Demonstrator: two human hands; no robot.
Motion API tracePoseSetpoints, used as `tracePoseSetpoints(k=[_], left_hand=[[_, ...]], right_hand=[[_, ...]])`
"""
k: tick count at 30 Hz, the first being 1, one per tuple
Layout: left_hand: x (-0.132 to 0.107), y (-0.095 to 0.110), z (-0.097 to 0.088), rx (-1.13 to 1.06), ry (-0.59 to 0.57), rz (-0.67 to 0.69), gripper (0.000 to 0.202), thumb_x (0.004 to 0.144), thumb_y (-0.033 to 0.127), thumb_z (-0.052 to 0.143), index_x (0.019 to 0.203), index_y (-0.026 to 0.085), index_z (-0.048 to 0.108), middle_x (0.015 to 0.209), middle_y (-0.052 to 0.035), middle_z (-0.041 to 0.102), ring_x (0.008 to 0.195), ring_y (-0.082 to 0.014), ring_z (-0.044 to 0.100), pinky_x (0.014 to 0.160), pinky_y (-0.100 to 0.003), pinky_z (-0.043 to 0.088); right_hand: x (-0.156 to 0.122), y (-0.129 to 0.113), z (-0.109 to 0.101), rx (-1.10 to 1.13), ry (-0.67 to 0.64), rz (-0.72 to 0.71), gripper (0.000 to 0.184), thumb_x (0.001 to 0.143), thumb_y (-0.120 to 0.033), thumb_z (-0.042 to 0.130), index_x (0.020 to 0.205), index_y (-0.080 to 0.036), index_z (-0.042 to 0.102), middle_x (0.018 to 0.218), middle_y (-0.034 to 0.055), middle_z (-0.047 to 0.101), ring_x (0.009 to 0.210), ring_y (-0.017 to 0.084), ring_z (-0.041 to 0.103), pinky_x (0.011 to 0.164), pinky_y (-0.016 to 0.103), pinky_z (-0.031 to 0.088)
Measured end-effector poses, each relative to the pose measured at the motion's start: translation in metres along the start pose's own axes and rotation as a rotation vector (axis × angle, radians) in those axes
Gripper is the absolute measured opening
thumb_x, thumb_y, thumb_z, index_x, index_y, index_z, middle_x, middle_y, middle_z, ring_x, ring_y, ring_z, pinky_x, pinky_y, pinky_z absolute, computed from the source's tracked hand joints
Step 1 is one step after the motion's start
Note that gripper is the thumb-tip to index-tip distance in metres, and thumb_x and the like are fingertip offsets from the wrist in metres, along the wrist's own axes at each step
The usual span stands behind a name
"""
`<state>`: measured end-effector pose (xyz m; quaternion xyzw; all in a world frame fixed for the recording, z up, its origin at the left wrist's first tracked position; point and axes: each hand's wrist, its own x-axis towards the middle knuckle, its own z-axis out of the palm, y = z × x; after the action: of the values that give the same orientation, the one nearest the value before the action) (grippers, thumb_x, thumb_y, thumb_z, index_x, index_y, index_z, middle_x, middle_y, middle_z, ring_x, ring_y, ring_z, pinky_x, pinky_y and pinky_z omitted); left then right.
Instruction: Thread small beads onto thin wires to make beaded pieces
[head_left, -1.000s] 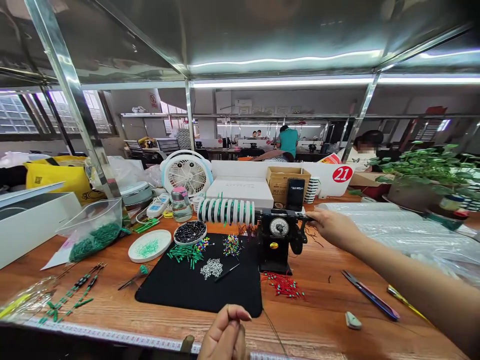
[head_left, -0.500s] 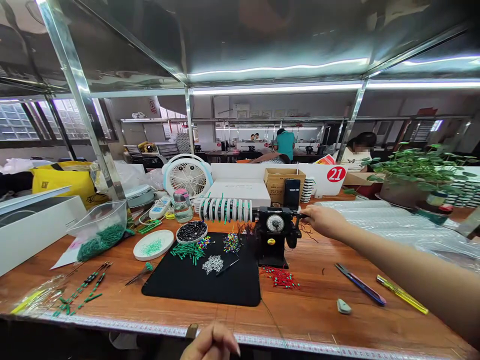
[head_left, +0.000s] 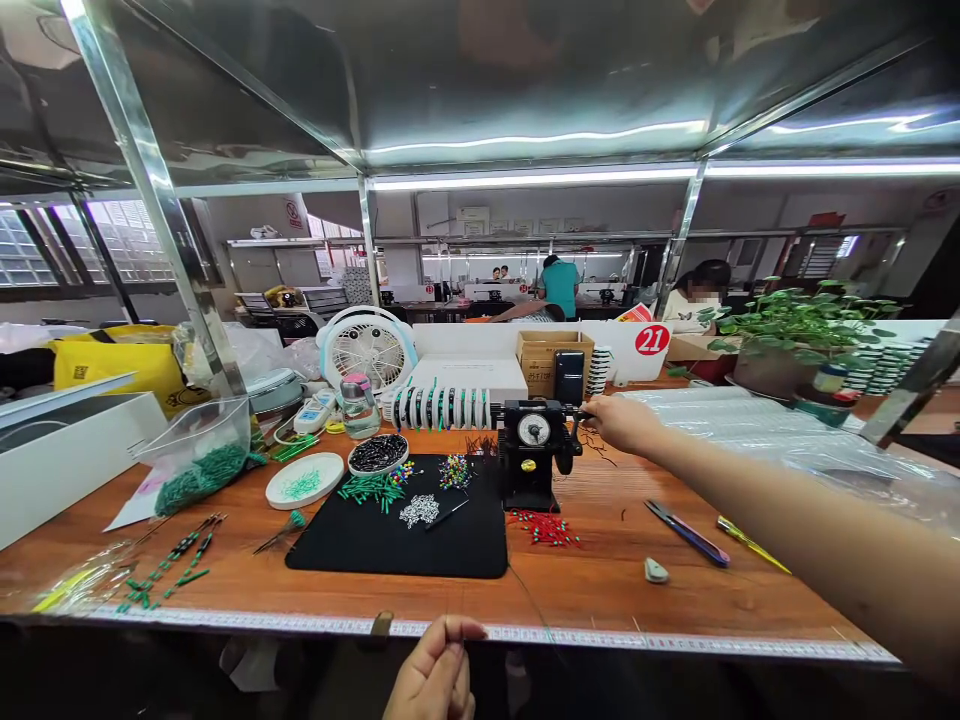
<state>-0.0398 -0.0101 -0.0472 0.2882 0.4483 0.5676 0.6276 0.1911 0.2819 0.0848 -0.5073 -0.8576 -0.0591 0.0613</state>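
Two hands at the desk: our right grip closes on the crank of a black hand winder, heavy-looking and best taken there. Our left grip, bottom centre, pinches together; we cannot tell if it holds the limp wire nearby.

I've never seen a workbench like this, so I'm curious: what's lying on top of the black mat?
The black mat holds a dish of black pieces, green pieces, a silvery heap, coloured beads and a slim dark tool. Whatever lies beneath them is covered.
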Motion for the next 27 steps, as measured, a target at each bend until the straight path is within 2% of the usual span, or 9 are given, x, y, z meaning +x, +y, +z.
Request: tracePoseSetpoints(k=[5, 9, 11, 14, 17, 20, 23, 27], left_hand=[[-0.003, -0.004, 0.01, -0.018, 0.059, 0.075, 0.046, 0.065, 0.059, 0.065, 0.084, 0.019, 0.051, 0.045, 0.0122, 0.021, 0.036, -0.0025, 0.008, 0.036, -0.017, 0.005], [-0.007, -0.002, 0.017, -0.022, 0.051, 0.081, 0.049, 0.062, 0.06, 0.067, 0.085, 0.02, 0.05, 0.046, 0.012, 0.023, 0.034, -0.0025, 0.01, 0.032, -0.016, 0.006], [-0.009, -0.002, 0.018, -0.015, 0.021, 0.073, 0.049, 0.063, 0.059, 0.066, 0.086, 0.019, 0.051, 0.045, 0.012, 0.023, 0.034, -0.0025, 0.011, 0.033, -0.016, 0.006], [-0.009, -0.003, 0.018, -0.026, 0.004, 0.092, 0.049, 0.064, 0.059, 0.065, 0.086, 0.018, 0.051, 0.044, 0.0123, 0.023, 0.035, -0.0018, 0.01, 0.035, -0.016, 0.006], [-0.007, -0.002, 0.017, -0.037, -0.004, 0.11, 0.049, 0.064, 0.06, 0.066, 0.084, 0.017, 0.051, 0.044, 0.0121, 0.024, 0.035, -0.0013, 0.01, 0.036, -0.016, 0.006], [-0.007, 0.001, 0.018, -0.043, 0.007, 0.093, 0.049, 0.065, 0.059, 0.065, 0.087, 0.018, 0.05, 0.046, 0.0119, 0.025, 0.035, -0.0016, 0.011, 0.034, -0.016, 0.006], [-0.008, 0.007, 0.021, -0.025, 0.042, 0.111, 0.049, 0.065, 0.059, 0.065, 0.089, 0.018, 0.05, 0.047, 0.0119, 0.026, 0.035, -0.0017, 0.011, 0.033, -0.016, 0.007], [-0.007, 0.016, 0.024, -0.04, 0.042, 0.091, 0.051, 0.061, 0.06, 0.067, 0.086, 0.019, 0.049, 0.045, 0.0126, 0.027, 0.033, -0.0017, 0.011, 0.032, -0.017, 0.006]], right_hand=[[-0.01, -0.02, 0.019, 0.029, -0.036, 0.042, 0.025, 0.085, -0.028, 0.047, 0.095, -0.021, 0.068, 0.093, 0.0101, 0.067, 0.088, 0.023, 0.062, 0.068, 0.028, 0.042], [-0.045, -0.035, 0.04, 0.051, -0.08, 0.03, 0.021, 0.083, -0.026, 0.051, 0.091, -0.019, 0.069, 0.087, 0.0104, 0.068, 0.082, 0.022, 0.064, 0.063, 0.027, 0.041], [-0.067, -0.035, 0.039, 0.059, -0.096, -0.003, 0.02, 0.081, -0.028, 0.053, 0.088, -0.018, 0.07, 0.086, 0.0101, 0.069, 0.08, 0.022, 0.064, 0.063, 0.027, 0.041], [-0.085, -0.025, 0.018, 0.069, -0.076, -0.047, 0.019, 0.08, -0.032, 0.055, 0.087, -0.023, 0.07, 0.086, 0.0063, 0.069, 0.081, 0.021, 0.062, 0.065, 0.026, 0.041], [-0.073, -0.012, -0.009, 0.061, 0.017, -0.027, 0.025, 0.084, -0.035, 0.047, 0.099, -0.027, 0.066, 0.099, 0.0048, 0.066, 0.091, 0.023, 0.059, 0.071, 0.028, 0.041], [-0.041, -0.012, -0.014, 0.048, 0.097, 0.033, 0.033, 0.09, -0.03, 0.036, 0.113, -0.026, 0.059, 0.113, 0.007, 0.06, 0.1, 0.024, 0.056, 0.076, 0.031, 0.039], [-0.022, -0.023, 0.008, 0.06, 0.059, 0.066, 0.031, 0.089, -0.029, 0.039, 0.107, -0.022, 0.063, 0.104, 0.0092, 0.063, 0.095, 0.024, 0.059, 0.071, 0.029, 0.04], [-0.04, -0.032, 0.047, 0.097, -0.056, 0.036, 0.021, 0.082, -0.027, 0.052, 0.093, -0.02, 0.069, 0.087, 0.0079, 0.068, 0.084, 0.022, 0.063, 0.067, 0.026, 0.041]])
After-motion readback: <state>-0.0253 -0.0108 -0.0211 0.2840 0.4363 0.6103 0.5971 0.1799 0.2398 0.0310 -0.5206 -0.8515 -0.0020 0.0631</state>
